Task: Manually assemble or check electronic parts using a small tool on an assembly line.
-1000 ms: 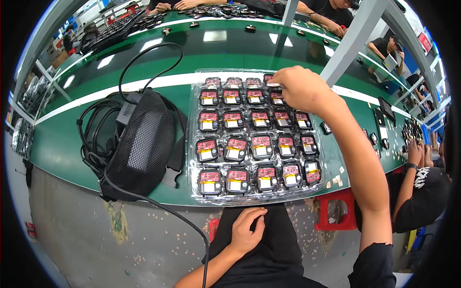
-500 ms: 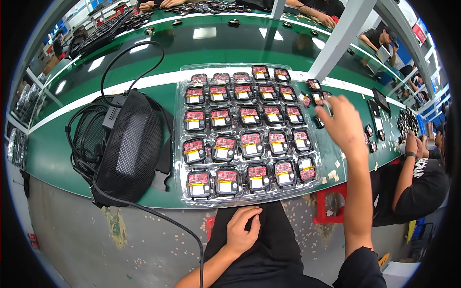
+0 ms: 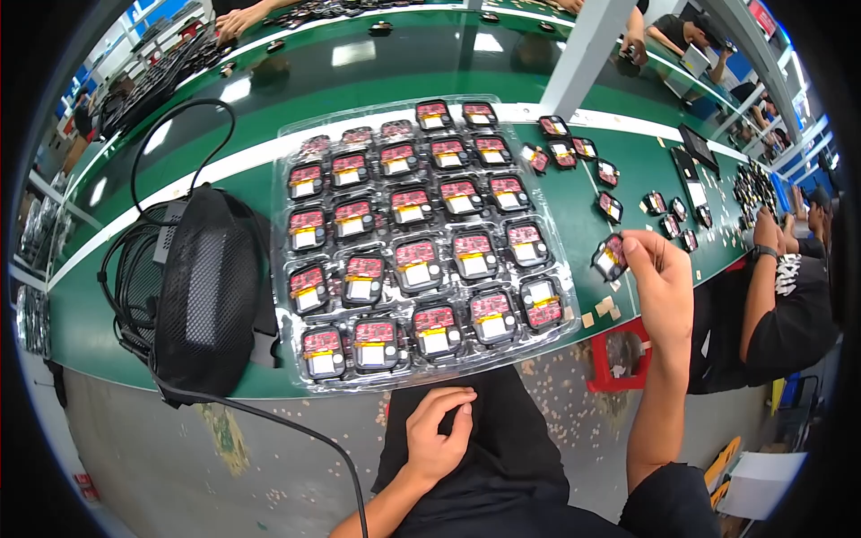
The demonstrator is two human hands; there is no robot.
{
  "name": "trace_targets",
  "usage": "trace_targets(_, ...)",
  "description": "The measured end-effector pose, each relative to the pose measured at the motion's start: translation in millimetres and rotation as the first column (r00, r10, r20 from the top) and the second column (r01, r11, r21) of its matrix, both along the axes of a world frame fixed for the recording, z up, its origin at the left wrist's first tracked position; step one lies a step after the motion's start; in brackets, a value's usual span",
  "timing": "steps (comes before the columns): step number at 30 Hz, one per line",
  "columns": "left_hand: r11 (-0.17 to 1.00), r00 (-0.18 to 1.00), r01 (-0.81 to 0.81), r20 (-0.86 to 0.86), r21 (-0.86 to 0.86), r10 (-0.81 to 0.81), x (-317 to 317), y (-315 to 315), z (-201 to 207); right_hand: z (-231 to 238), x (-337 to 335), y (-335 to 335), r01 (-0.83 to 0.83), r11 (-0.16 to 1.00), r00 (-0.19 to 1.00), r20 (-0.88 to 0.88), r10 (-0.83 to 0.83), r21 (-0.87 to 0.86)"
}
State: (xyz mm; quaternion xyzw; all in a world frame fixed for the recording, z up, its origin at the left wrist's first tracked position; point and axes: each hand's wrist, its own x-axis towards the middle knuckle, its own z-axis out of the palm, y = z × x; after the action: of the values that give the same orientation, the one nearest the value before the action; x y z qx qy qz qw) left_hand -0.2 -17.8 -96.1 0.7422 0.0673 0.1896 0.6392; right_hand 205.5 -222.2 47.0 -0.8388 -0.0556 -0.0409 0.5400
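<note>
Head view, nearest first: the person's left hand (image 3: 438, 433) rests on black trousers (image 3: 516, 448), its fingers loosely curled, with a narrow gap between thumb and index finger. A black cable (image 3: 300, 432) runs past that forearm and up toward the table's edge. Beyond the lap lies a grey floor (image 3: 287, 480) strewn with small pale pieces, and a red stool (image 3: 604, 363) stands to the right, partly under the green table (image 3: 76, 300).

The right hand (image 3: 662, 285) pinches a small electronic module (image 3: 611, 258) between thumb and fingers. This module is tilted, its red and yellow face visible, to the right of the clear plastic tray (image 3: 413, 370); whether it touches the table cannot be told. Small tan squares (image 3: 603, 311) lie just below it.

Five rows of similar modules fill the tray; the right-hand one in the front row (image 3: 541, 303) is turned the opposite way from its neighbours. A black mesh bag (image 3: 206, 296) sits left of the tray, close beside it.

Farther back on the right, loose modules (image 3: 562, 152) are scattered on the table. Behind the tray rises a grey post (image 3: 578, 72), and past it a co-worker's hand (image 3: 240, 21) shows at the far bench.
</note>
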Motion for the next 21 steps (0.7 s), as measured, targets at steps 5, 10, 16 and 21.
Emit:
trace_targets(5, 0.970, 0.989, 0.144, 0.011, -0.194, -0.145, -6.6, -0.7, 19.4, 19.8, -55.7, 5.7, -0.124, 0.953, 0.959, -0.215, 0.187, 0.277)
trace_targets(10, 1.000, 0.917, 0.010, 0.400, -0.026, 0.002, -4.9, -15.4, 33.9, 10.8, -107.6, 21.3, -0.208, 0.841, 0.724, -0.500, 0.475, 0.499)
trace_targets(16, 0.995, 0.917, 0.010, 0.397, 0.100, -0.049, 0.1, -9.1, 27.9, -29.5, -138.0, 38.2, -0.022, 0.754, 0.496, -0.647, 0.579, 0.657)
trace_targets(21, 0.993, 0.952, -0.013, 0.301, -0.120, 0.049, -4.0, -9.2, 34.4, -49.9, -148.0, 46.3, 0.021, 0.648, 0.593, -0.532, 0.605, 0.761)
